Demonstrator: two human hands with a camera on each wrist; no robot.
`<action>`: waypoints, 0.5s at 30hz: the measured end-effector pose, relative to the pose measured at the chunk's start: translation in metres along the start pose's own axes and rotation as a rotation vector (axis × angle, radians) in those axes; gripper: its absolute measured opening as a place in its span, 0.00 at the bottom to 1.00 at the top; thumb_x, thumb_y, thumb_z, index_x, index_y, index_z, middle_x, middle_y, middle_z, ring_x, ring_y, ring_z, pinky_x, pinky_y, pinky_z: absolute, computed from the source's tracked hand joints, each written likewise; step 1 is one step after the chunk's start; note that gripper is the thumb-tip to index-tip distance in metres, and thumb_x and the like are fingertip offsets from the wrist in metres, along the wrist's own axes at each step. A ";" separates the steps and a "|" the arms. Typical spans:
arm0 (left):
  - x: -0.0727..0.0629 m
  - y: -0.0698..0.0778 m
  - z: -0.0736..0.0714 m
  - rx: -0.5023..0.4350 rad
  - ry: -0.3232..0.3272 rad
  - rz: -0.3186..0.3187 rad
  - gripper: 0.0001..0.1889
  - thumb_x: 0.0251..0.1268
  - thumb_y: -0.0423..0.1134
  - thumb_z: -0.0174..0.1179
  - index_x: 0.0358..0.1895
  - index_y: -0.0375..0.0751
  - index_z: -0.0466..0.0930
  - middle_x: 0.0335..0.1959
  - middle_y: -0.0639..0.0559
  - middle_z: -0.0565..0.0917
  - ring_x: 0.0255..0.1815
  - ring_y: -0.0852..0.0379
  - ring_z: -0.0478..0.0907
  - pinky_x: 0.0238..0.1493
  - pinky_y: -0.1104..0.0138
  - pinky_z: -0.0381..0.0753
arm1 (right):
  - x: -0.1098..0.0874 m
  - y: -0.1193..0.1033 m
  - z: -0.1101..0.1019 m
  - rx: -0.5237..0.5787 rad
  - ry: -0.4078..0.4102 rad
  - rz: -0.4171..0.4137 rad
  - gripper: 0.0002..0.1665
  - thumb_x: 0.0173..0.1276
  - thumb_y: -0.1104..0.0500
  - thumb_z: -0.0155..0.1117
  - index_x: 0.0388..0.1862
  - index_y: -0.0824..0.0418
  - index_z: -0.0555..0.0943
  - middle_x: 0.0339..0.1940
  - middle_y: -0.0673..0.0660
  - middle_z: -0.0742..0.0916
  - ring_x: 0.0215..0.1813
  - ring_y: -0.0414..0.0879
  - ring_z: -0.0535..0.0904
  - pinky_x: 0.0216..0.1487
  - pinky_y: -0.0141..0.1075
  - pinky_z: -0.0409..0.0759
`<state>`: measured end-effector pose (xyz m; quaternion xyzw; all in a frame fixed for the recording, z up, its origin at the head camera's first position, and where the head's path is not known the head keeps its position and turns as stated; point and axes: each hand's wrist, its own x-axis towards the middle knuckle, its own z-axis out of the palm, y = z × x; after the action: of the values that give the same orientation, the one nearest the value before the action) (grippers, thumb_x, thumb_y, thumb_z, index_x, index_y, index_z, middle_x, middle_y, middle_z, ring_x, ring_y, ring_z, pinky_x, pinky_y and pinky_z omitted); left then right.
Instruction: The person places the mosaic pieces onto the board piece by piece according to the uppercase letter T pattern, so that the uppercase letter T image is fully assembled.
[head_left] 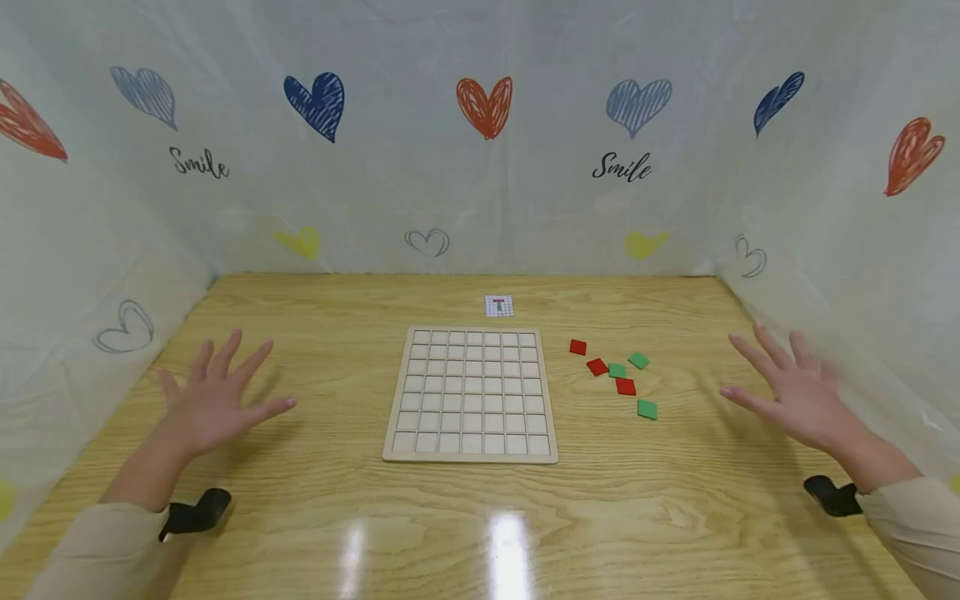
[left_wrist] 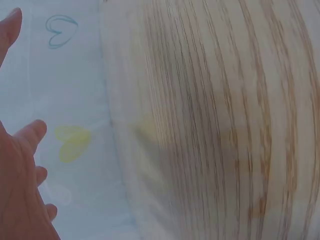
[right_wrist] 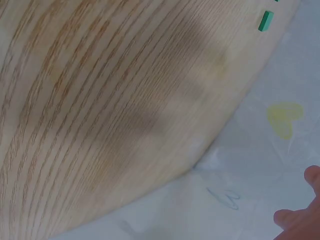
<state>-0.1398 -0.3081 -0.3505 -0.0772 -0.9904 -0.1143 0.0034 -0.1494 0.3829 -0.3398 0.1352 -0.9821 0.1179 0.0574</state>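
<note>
My left hand is spread left of the board, and my right hand, also spread, is right of it, beyond red tiles and green tiles.

Left sleeve: beige, lightly creased, seen at the lower left of the head view
Right sleeve: also beige, shown at the lower right
Left wrist piece: black, bent in shape, worn beside the sleeve
Right wrist piece: black, similarly worn
</note>
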 end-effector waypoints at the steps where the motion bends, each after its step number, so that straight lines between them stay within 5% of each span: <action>1: 0.000 0.001 0.001 -0.009 0.010 0.007 0.48 0.59 0.67 0.51 0.75 0.49 0.39 0.73 0.35 0.30 0.67 0.30 0.20 0.45 0.28 0.18 | 0.001 0.000 0.001 0.012 0.000 -0.010 0.48 0.66 0.44 0.58 0.76 0.51 0.44 0.76 0.59 0.40 0.68 0.69 0.23 0.50 0.74 0.27; 9: 0.003 0.009 0.006 -0.130 0.124 0.100 0.48 0.56 0.59 0.61 0.75 0.46 0.46 0.73 0.32 0.37 0.69 0.28 0.28 0.49 0.26 0.30 | 0.004 0.000 0.009 0.105 0.039 -0.103 0.49 0.63 0.49 0.63 0.76 0.55 0.47 0.75 0.66 0.46 0.69 0.71 0.28 0.57 0.70 0.29; 15: 0.008 0.016 0.012 -0.332 0.152 0.151 0.47 0.53 0.51 0.66 0.73 0.41 0.50 0.72 0.31 0.38 0.68 0.26 0.32 0.54 0.30 0.35 | 0.006 -0.002 0.013 0.186 0.052 -0.137 0.49 0.61 0.53 0.66 0.75 0.58 0.50 0.74 0.67 0.49 0.70 0.68 0.31 0.59 0.68 0.32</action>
<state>-0.1449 -0.2882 -0.3587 -0.1420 -0.9463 -0.2809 0.0741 -0.1558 0.3761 -0.3505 0.2035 -0.9536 0.2076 0.0777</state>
